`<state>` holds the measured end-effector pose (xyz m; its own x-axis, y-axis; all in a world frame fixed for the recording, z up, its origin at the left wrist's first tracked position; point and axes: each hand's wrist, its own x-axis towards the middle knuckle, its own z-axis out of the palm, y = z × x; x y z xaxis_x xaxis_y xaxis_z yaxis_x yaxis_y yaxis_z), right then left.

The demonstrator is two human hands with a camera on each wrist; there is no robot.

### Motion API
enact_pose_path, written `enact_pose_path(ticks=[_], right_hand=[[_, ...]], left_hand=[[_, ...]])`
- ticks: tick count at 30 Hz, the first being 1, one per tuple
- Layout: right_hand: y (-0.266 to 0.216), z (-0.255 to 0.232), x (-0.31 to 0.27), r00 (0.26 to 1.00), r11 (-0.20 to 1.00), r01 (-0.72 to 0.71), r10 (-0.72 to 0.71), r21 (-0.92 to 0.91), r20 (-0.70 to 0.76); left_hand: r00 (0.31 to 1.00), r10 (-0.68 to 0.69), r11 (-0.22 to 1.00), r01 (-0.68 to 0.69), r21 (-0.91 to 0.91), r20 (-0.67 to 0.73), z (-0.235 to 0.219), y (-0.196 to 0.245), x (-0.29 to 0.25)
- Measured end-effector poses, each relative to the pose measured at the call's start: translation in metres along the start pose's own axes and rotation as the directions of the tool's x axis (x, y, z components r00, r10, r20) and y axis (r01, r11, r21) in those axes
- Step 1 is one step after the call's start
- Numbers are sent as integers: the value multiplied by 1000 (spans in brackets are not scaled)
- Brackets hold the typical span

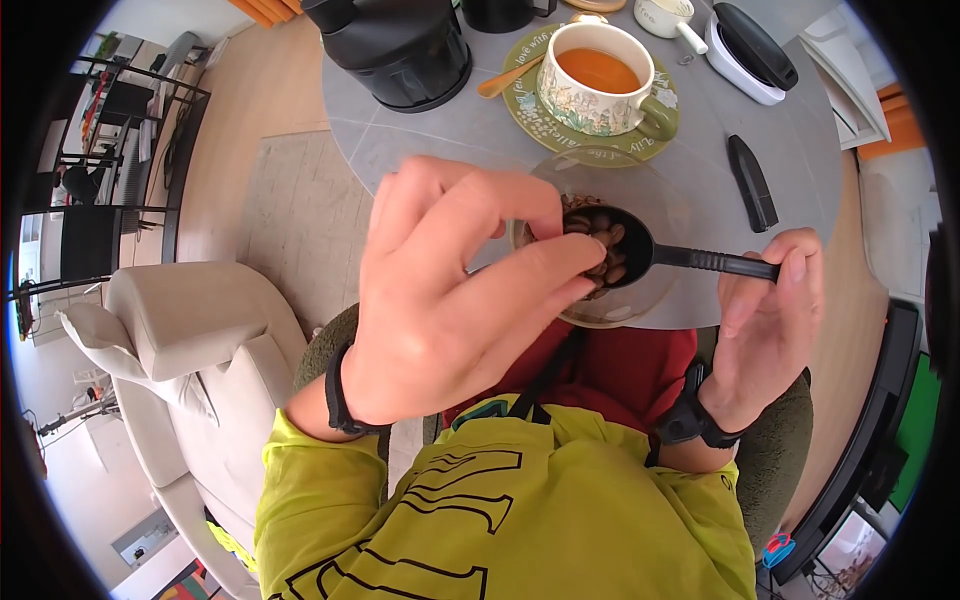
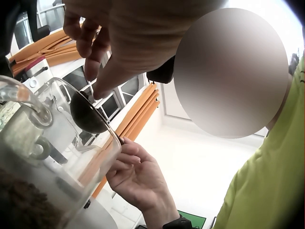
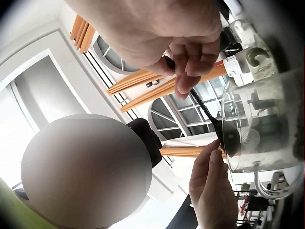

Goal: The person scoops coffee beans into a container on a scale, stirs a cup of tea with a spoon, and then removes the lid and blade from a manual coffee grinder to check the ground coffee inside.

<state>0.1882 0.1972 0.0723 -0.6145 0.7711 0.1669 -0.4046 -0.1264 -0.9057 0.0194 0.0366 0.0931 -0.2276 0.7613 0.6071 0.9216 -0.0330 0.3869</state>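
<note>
My right hand [image 1: 770,320] grips the end of a black scoop's handle [image 1: 715,262]. In the scoop's bowl lie brown coffee beans [image 1: 610,262], over a clear glass jug [image 1: 660,300]. My left hand [image 1: 450,290] reaches in from the left, its index finger stretched onto the beans and its thumb close below. Part of the bowl is hidden behind these fingers. In the right wrist view, the left fingertips [image 3: 214,147] meet the edge of the scoop [image 3: 229,138] at the jug's mouth. More beans [image 2: 26,202] lie low inside the jug in the left wrist view.
On the grey round table [image 1: 700,185] stand a cup of orange-brown drink [image 1: 590,115] on a green plate [image 1: 520,105] with a wooden spoon [image 1: 510,78], and a black appliance [image 1: 400,60]. A black elongated object [image 1: 752,185] and a black-and-white case [image 1: 752,55] lie right.
</note>
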Motion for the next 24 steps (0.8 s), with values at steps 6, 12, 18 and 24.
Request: enact_pose_path(ticks=[6, 12, 18, 24], right_hand=[[1, 0, 0, 1000, 1000, 1, -1, -3, 14], [2, -1, 0, 1000, 1000, 8, -9, 5, 23], [1, 2, -1, 1000, 1000, 2, -2, 3, 13], [3, -1, -2, 999, 1000, -8, 8, -24, -32]], left_hand=[[999, 14, 999, -16, 38, 44, 3, -1, -1], [999, 23, 999, -25, 48, 46, 4, -3, -2], [999, 21, 1000, -21, -4, 42, 1, 0, 0], [996, -84, 491, 10, -871, -36, -2, 12, -3]])
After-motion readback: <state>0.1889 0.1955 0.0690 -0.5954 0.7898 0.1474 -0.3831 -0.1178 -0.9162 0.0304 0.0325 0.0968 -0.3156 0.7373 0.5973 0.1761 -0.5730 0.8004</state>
